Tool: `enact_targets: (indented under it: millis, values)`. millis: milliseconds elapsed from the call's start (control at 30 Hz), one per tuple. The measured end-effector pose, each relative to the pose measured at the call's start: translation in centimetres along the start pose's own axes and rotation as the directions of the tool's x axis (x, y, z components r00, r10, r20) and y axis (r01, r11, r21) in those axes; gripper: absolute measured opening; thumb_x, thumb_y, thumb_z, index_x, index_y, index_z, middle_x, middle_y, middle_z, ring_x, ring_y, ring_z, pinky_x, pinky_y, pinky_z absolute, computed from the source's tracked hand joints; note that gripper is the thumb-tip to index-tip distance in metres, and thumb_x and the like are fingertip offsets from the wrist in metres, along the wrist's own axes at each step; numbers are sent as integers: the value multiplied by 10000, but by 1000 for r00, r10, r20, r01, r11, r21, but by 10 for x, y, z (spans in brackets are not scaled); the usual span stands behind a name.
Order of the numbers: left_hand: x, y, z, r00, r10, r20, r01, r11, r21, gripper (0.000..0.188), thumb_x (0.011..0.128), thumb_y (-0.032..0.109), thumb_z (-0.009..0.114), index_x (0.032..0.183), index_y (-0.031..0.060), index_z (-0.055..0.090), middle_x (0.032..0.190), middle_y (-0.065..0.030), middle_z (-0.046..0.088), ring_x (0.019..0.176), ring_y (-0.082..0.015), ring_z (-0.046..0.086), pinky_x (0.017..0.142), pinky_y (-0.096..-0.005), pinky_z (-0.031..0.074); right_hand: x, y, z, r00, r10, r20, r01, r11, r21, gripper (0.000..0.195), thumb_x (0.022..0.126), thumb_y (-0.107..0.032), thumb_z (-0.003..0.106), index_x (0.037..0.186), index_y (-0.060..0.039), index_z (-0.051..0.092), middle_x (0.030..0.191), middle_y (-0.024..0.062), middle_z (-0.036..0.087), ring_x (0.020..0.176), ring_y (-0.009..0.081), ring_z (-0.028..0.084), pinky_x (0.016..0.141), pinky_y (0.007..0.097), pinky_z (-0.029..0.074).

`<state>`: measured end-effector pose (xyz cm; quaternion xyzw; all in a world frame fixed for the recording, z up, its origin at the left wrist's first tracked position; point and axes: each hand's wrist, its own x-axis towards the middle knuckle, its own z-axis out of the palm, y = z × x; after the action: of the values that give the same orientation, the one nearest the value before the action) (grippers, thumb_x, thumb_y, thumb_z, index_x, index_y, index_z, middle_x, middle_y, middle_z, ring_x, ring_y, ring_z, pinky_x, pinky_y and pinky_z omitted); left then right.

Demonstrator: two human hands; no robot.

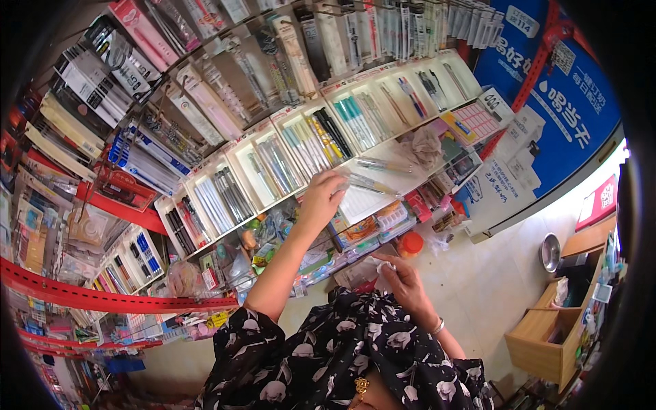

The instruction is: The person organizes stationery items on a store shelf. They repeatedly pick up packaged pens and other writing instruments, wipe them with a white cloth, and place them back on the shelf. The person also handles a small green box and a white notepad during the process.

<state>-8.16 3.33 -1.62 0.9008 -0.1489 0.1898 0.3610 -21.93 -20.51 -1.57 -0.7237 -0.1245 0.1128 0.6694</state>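
My left hand (323,197) reaches over the front edge of the pen trays, fingers bent. Its fingertips are close to the end of a clear-barrelled pen (376,185); whether they hold anything is hidden. That pen and further similar pens (384,165) lie on a white board (353,205) to the right of the hand. Behind the hand, a white compartment tray (264,207) holds upright rows of pens, among them yellow pens (324,138) and black pens (333,130). Close to my body, my right hand (407,284) holds a crumpled white tissue (383,277), its index finger extended.
Packaged pens (292,56) hang on hooks behind the trays. A crumpled cloth (424,146) sits at the board's far end. Below is a shelf of small packaged goods (307,251), with a red-lidded jar (410,244) beside it. Red shelf rails (102,294) curve along the left. A wooden drawer unit (543,338) stands right.
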Motion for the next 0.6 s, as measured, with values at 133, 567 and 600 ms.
enact_targets:
  millis: [133,567,600]
  values:
    - [15,-4,21,995,-35,95,28,997,72,255,767,50,723,998,2,626,1040,-133,600,838,-243,632,747,-327,529,-6,11,-5,1000,-5,-4,5,1000,12,283,981,-162,517,1233,-70,607,666,10,490,618,52,418,550,251,372]
    - [-15,19,-23,926,-274,259,342,899,-275,168,800,35,738,930,54,632,799,32,590,672,-50,516,619,-213,432,35,-28,-25,933,-137,-332,79,980,-182,303,981,-98,478,1258,-3,556,962,108,662,913,148,597,819,274,461]
    - [-18,21,-27,920,-282,272,361,882,-304,164,804,17,730,930,57,632,809,36,593,679,-46,518,618,-211,431,44,-43,-22,930,-202,-308,149,971,-188,315,971,-79,484,1270,1,538,1080,163,651,1018,232,614,878,314,462]
